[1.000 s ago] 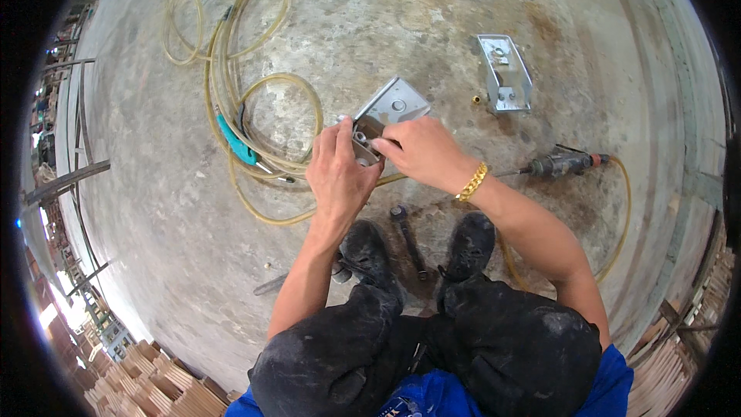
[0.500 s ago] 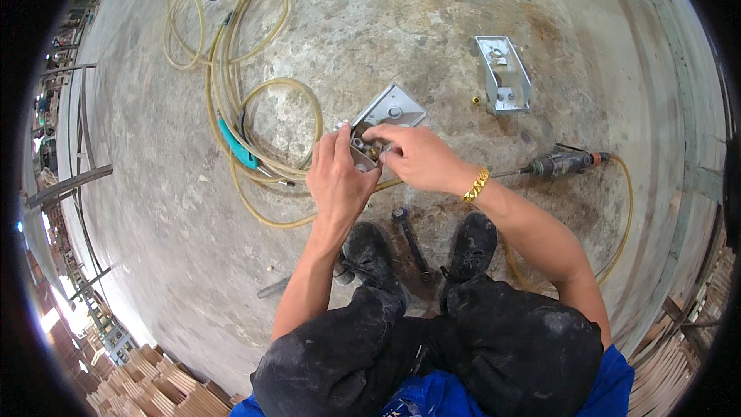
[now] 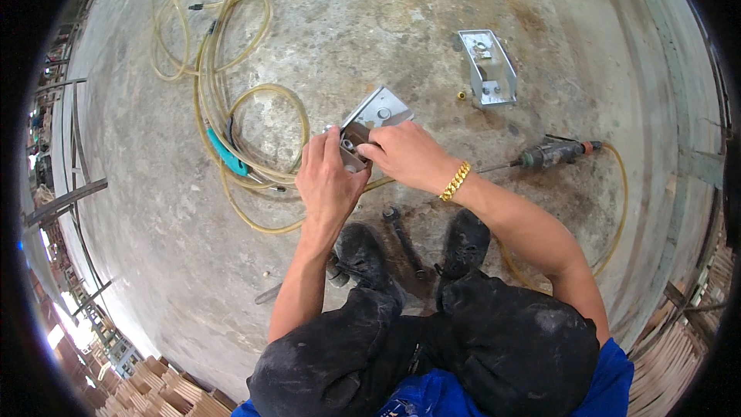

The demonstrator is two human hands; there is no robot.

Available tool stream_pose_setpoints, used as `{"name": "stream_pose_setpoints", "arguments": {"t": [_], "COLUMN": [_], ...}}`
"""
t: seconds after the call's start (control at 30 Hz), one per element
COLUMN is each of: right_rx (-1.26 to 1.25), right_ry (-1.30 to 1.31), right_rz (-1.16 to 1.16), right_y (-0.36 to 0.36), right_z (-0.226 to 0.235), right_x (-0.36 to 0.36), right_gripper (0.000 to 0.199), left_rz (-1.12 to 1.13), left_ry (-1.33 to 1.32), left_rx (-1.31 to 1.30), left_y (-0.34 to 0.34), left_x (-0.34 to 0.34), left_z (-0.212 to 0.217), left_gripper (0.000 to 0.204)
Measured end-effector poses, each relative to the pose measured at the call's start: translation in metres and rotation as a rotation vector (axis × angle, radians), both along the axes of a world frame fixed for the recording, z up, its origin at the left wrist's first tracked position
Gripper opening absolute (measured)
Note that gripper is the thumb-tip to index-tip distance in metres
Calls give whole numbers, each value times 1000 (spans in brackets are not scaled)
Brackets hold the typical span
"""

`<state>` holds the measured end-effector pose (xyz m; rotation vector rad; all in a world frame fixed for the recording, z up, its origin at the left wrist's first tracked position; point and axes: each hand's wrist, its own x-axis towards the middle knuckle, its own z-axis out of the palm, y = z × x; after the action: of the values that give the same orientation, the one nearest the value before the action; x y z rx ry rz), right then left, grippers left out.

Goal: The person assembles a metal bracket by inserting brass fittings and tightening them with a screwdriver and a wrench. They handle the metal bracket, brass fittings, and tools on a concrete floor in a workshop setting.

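A silver sheet-metal bracket (image 3: 380, 110), box-shaped with a round hole in its face, stands in front of me. My left hand (image 3: 330, 176) grips its near left side, fingers wrapped over the edge. Into its open side reaches my right hand (image 3: 411, 154), wearing a gold chain bracelet, its thumb and fingers drawn together. What these fingers hold, if anything, is hidden. A small metal nut (image 3: 348, 145) shows inside the bracket between the two hands.
A second metal bracket (image 3: 509, 85) stands far right, a brass fitting (image 3: 461, 96) beside it. An air tool (image 3: 552, 154) lies right with its hose. Coiled yellowish hose (image 3: 202, 69) and a teal-handled tool (image 3: 225, 153) lie left. A wrench (image 3: 405, 241) rests between my shoes.
My right hand's fingers have closed together deeper in the bracket, and the brass-coloured part seen there before is covered. The whole view has shifted slightly; my left hand keeps its grip.
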<state>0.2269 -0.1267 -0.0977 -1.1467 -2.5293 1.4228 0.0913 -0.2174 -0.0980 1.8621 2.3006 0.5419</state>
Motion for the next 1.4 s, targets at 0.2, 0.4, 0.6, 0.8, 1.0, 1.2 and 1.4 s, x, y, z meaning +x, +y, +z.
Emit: {"name": "stream_pose_setpoints", "arguments": {"t": [0.2,0.4,0.6,0.8,1.0,1.2,1.4], "right_rx": [110,36,103,47,213,-8,101], "right_ry": [341,12,436,71,478,62,433], "right_rz": [-85,88,-61,147,-56,100,-5], "right_y": [-1,4,-3,3,-1,7,2], "right_z": [-12,8,-8,9,-6,14,-4], "right_x": [9,-4,3,-3,6,-3,3], "right_gripper": [24,26,17,22,22,20,12], "left_rz": [-9,-6,-15,16,2,15,11], "left_ry": [-8,-27,-16,-59,-65,-61,-73], "left_rx": [4,-15,-7,-9,31,7,6], "left_y": [2,1,0,2,3,0,3], "left_x": [1,-1,-2,-1,2,-3,0], "left_z": [0,2,1,7,6,7,7], "left_gripper": [64,66,67,64,63,64,65]}}
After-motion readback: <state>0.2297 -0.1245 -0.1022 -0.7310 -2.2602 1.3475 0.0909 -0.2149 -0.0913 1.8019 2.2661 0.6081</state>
